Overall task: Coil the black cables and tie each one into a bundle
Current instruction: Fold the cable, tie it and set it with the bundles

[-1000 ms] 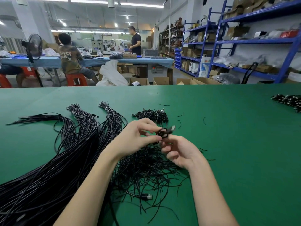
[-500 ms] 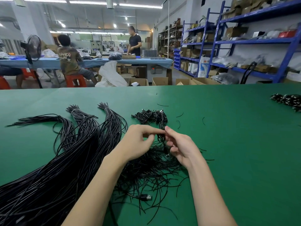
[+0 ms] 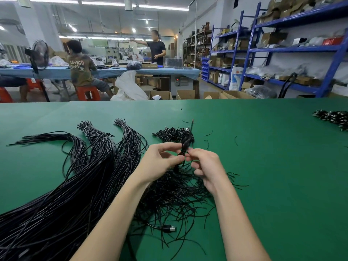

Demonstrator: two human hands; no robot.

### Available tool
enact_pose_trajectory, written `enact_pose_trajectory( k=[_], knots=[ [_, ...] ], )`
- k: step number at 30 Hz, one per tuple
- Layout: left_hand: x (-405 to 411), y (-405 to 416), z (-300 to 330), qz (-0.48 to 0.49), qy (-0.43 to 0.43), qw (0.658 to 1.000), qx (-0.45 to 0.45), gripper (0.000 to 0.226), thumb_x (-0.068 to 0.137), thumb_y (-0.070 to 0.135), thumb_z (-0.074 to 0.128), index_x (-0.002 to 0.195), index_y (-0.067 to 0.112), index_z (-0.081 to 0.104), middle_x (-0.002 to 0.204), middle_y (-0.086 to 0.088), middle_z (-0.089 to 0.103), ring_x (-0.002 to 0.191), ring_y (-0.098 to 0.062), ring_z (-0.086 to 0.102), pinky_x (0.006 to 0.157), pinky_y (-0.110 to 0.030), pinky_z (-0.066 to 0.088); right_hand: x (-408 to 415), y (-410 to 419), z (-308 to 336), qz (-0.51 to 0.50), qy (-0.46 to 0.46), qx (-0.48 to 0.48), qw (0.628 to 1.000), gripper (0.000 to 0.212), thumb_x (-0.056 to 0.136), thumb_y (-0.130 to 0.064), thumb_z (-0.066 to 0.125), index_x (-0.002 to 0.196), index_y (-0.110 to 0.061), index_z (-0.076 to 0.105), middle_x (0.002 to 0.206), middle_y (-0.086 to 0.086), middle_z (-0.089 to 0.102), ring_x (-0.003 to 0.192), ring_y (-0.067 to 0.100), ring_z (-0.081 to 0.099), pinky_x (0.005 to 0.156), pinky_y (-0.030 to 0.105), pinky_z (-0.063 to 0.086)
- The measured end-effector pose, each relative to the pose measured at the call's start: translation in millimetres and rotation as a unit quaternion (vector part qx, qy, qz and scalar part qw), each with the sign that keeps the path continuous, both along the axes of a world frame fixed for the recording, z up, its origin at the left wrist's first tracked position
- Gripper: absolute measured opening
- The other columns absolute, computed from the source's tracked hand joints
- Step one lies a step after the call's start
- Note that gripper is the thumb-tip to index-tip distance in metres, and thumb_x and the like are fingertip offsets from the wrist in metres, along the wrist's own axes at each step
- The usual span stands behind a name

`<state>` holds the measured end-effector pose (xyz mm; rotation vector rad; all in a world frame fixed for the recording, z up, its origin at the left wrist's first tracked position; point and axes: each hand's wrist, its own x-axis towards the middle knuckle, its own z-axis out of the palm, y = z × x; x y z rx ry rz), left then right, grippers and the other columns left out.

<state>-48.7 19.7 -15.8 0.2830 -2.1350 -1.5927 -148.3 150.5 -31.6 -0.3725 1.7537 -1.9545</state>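
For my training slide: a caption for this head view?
Both hands pinch a small coiled black cable above the green table.

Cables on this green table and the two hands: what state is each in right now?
Coiled cable: held upright, pinched between both hands.
Left hand: pinches the coiled cable.
Right hand: pinches the coiled cable.
Long cables: uncoiled, lying in banded sheaves.
Finished bundles: coiled, heaped behind the hands.
Far pile: bundled, at the table's right edge.
Plug: lying loose on the table.
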Motion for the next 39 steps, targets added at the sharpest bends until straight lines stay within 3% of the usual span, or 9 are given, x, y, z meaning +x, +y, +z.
enact_pose_trajectory(
  k=[3, 9, 14, 22, 25, 27, 29, 36, 39],
  knots=[
    [1, 0, -2, -0.009, 0.008, 1.000, -0.005, 0.022, 0.082, 0.014, 0.083, 0.096, 0.030, 0.079, 0.091, 0.008, 0.077, 0.073, -0.006, 0.063, 0.065, -0.017, 0.050, 0, 1, 0, 0.034, -0.113, -0.064, 0.991, 0.015, 0.097, -0.011, 0.062, 0.099, -0.003, 0.073, 0.067, 0.000, 0.066, 0.047, 0.003, 0.041, 0.034, 0.015, 0.024],
    [-4, -2, -4, 0.048, -0.028, 0.988, 0.144, 0.007, 0.084, 0.019, 0.080, 0.090, 0.022, 0.080, 0.075, 0.009, 0.075, 0.063, 0.001, 0.063, 0.057, -0.015, 0.050, 2, 2, -4, -0.088, 0.308, 0.077, 0.944, 0.016, 0.091, -0.040, 0.074, 0.078, -0.032, 0.077, 0.070, -0.011, 0.074, 0.053, -0.002, 0.054, 0.056, 0.011, 0.044],
    [-3, -5, 0, 0.060, -0.039, 0.977, 0.201, 0.014, 0.084, 0.015, 0.079, 0.095, 0.006, 0.079, 0.075, 0.002, 0.073, 0.053, -0.001, 0.058, 0.053, -0.017, 0.049, 3, 6, -2, -0.079, 0.444, 0.107, 0.886, 0.023, 0.083, -0.061, 0.068, 0.084, -0.041, 0.080, 0.068, -0.023, 0.069, 0.057, 0.012, 0.054, 0.052, 0.020, 0.048],
    [1, -8, -1, 0.049, -0.024, 0.992, 0.110, 0.017, 0.080, 0.021, 0.084, 0.096, 0.020, 0.077, 0.077, 0.009, 0.076, 0.068, 0.002, 0.067, 0.055, -0.015, 0.049, 10, -2, 2, -0.073, 0.348, 0.090, 0.930, 0.024, 0.093, -0.030, 0.072, 0.070, -0.026, 0.078, 0.062, 0.001, 0.070, 0.048, 0.004, 0.045, 0.048, 0.019, 0.040],
    [1, -9, 1, 0.041, -0.011, 0.997, 0.063, 0.014, 0.080, 0.022, 0.084, 0.092, 0.026, 0.077, 0.084, 0.008, 0.078, 0.074, 0.001, 0.069, 0.056, -0.013, 0.049, 8, 2, 9, 0.012, 0.113, 0.024, 0.993, 0.022, 0.094, -0.021, 0.071, 0.073, -0.016, 0.077, 0.062, -0.003, 0.063, 0.047, 0.001, 0.045, 0.040, 0.014, 0.033],
    [1, -9, 2, 0.031, -0.006, 0.997, 0.071, 0.014, 0.081, 0.021, 0.084, 0.091, 0.026, 0.077, 0.084, 0.008, 0.078, 0.075, 0.002, 0.069, 0.057, -0.012, 0.049, 6, 5, 8, 0.100, -0.103, -0.065, 0.987, 0.018, 0.087, -0.014, 0.072, 0.071, -0.008, 0.073, 0.065, -0.001, 0.058, 0.046, 0.003, 0.038, 0.034, 0.014, 0.026],
    [0, -8, 1, 0.025, -0.012, 0.996, 0.086, 0.014, 0.080, 0.020, 0.084, 0.091, 0.025, 0.078, 0.082, 0.008, 0.077, 0.075, 0.002, 0.068, 0.057, -0.012, 0.048, 6, 7, 4, 0.141, -0.171, -0.090, 0.971, 0.013, 0.078, -0.016, 0.075, 0.067, -0.009, 0.073, 0.066, 0.000, 0.056, 0.046, 0.004, 0.035, 0.031, 0.013, 0.024],
    [0, -12, 5, 0.013, -0.027, 0.979, 0.203, 0.018, 0.082, 0.015, 0.081, 0.099, 0.013, 0.075, 0.084, -0.004, 0.074, 0.067, -0.011, 0.067, 0.062, -0.020, 0.055, 5, -2, -6, 0.076, 0.016, 0.006, 0.997, 0.023, 0.087, -0.042, 0.078, 0.079, -0.020, 0.074, 0.067, -0.009, 0.058, 0.051, 0.005, 0.044, 0.039, 0.015, 0.030],
    [0, -10, 1, 0.028, -0.061, 0.984, 0.165, 0.016, 0.083, 0.018, 0.081, 0.099, 0.016, 0.076, 0.085, -0.004, 0.073, 0.059, -0.005, 0.063, 0.057, -0.017, 0.051, 8, -2, -7, -0.016, 0.114, -0.034, 0.993, 0.012, 0.094, -0.028, 0.073, 0.106, -0.027, 0.070, 0.099, -0.009, 0.071, 0.063, 0.003, 0.061, 0.051, 0.015, 0.044]
  ],
)
